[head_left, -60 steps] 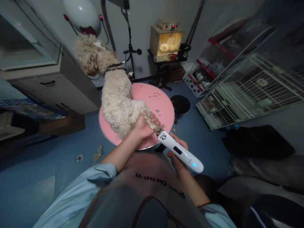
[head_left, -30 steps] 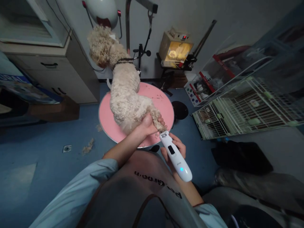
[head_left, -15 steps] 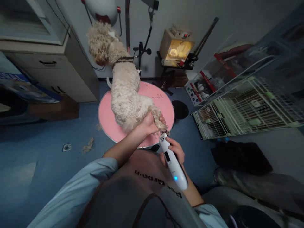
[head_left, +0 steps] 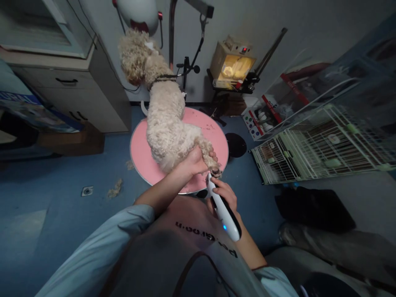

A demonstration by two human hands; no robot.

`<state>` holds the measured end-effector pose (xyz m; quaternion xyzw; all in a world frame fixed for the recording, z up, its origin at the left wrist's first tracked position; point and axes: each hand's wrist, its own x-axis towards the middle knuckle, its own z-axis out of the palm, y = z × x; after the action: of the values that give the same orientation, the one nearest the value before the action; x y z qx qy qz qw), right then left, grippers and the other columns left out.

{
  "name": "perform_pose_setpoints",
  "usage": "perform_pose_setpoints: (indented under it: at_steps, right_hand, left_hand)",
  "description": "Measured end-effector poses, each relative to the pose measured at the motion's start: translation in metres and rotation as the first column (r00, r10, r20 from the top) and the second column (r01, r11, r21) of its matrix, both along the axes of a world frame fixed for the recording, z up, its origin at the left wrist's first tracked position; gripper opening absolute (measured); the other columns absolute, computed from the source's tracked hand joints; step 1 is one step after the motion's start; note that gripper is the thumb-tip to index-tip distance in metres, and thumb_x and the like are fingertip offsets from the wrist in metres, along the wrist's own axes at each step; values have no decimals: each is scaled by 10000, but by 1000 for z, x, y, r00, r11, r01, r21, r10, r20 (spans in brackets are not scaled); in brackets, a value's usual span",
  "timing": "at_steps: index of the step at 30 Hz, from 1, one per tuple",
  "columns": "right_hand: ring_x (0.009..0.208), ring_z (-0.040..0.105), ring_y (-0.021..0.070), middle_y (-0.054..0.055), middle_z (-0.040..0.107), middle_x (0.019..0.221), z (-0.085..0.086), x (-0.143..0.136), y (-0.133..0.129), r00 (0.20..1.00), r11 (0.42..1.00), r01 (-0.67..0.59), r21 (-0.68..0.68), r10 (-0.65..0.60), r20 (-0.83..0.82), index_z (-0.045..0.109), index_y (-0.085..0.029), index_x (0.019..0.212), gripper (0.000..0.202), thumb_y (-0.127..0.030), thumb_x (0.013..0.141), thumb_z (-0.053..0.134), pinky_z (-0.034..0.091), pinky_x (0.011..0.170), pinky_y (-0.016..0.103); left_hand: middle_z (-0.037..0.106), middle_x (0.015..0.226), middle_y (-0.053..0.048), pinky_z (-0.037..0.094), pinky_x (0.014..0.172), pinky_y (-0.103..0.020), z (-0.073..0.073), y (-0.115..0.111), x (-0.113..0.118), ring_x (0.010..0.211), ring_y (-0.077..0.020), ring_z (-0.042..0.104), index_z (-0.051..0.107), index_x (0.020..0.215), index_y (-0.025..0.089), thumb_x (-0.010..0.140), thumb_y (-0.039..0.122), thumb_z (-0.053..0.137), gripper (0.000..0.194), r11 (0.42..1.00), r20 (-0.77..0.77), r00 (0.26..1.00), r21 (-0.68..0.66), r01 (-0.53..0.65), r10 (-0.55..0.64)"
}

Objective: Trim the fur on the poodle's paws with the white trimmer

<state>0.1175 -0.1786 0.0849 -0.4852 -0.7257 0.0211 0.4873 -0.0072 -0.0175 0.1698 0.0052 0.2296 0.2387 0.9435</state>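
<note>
A curly cream dog [head_left: 168, 119] stands on a round pink table [head_left: 140, 152], its head toward the wall and a dark loop round its neck. My left hand [head_left: 198, 160] is closed around the dog's hind leg [head_left: 206, 150], with the paw [head_left: 215, 171] sticking out past the fingers. In my right hand [head_left: 227, 194] is a white and black clipper [head_left: 227, 218] with a blue light lit. The clipper's head is right beside the paw; whether it touches the fur I cannot tell.
A grooming arm [head_left: 172, 37] rises behind the table. Wire cages [head_left: 309, 148] stand at the right, and a drawer cabinet [head_left: 71, 88] at the left. A lit box [head_left: 232, 68] sits by the wall. Fur clumps [head_left: 115, 189] lie on the floor.
The clipper has turned in my right hand, so its side now shows, and its rear end has shifted slightly left. My left hand keeps its hold on the leg. The view has shifted slightly.
</note>
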Motion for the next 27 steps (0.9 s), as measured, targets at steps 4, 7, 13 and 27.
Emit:
perform_pose_setpoints:
  at_steps: [4, 7, 13, 27]
  right_hand:
    - [983, 746, 235, 91, 708, 1381, 4, -7, -5, 985, 997, 75, -34, -68, 158, 676, -313, 1200, 271, -219, 953, 617, 588, 790, 415]
    - [997, 724, 232, 115, 699, 1390, 12, -12, -9, 978, 998, 63, -28, -56, 200, 624, -278, 1312, 342, -177, 995, 547, 556, 804, 408]
    - [811, 617, 211, 121, 701, 1388, 38, -13, -9, 906, 992, 59, -110, -7, 423, 642, -230, 1280, 308, -173, 1006, 512, 495, 727, 377]
    - [1091, 767, 298, 132, 747, 1250, 11, 3, -15, 976, 985, 153, 82, -138, -167, 523, -291, 1219, 521, -263, 788, 814, 653, 842, 458]
  left_hand:
    - [497, 522, -34, 451, 571, -299, 4, 1, 0, 506, -170, 516, 513, 570, 173, 1069, 342, 258, 585, 1000, -38, 999, 22, -8, 9]
    - [489, 517, -26, 440, 561, -284, 4, 1, 1, 491, -158, 506, 500, 567, 174, 1074, 342, 249, 590, 999, -62, 998, 44, -7, 9]
    - [493, 518, -25, 467, 574, -314, 2, 0, 3, 467, -164, 492, 503, 571, 177, 1076, 361, 253, 593, 999, -65, 998, 32, -5, 7]
    - [462, 499, -4, 468, 535, -303, -11, 4, -2, 453, -166, 484, 499, 596, 191, 1058, 386, 332, 529, 1000, -4, 1000, -30, -5, 5]
